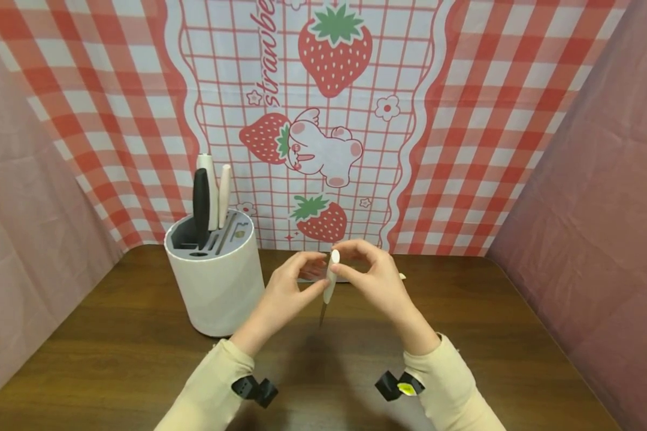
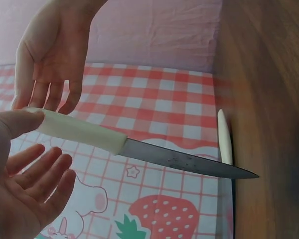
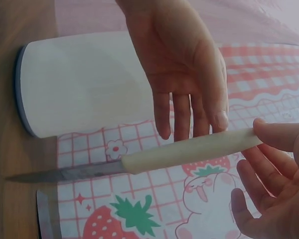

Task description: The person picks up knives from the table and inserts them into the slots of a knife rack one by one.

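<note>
Perhaps the right hand (image 1: 377, 278), pinching only the top end of the white-handled knife (image 1: 329, 290) at the centre of the head view, could let it swing or slip, since so little is gripped; the downward blade might then strike the table (image 1: 496, 323). The left hand (image 1: 288, 287) holds its thumb at the handle, fingers loosely apart. Further out, left of frame, stands the knife block (image 1: 221, 293).

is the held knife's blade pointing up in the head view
No, the knife has its blade pointing down, below the white handle.
</note>
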